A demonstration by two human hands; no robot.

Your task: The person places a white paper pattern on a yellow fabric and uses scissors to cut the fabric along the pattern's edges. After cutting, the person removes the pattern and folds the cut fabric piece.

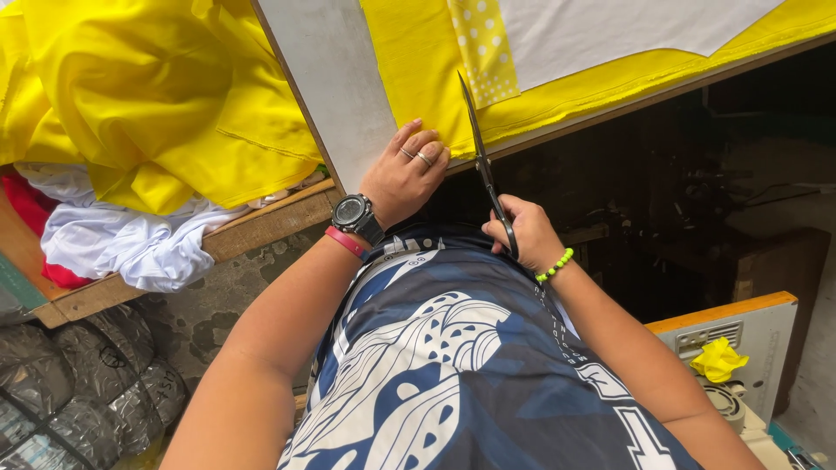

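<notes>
At the desk's (331, 78) near edge, the right hand (527, 231) has its grip curled tight through the handles of black scissors (484, 165). Their long axis runs away from the body, tips pointing up into yellow fabric (418, 61). The left hand (405, 174) lies flat with fingers together, pressing the cloth just beside the blades.

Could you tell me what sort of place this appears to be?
Probably a small tailoring workshop: yellow fabric lies on a cutting table, the right hand holds scissors, and a sewing machine stands nearby.
</notes>
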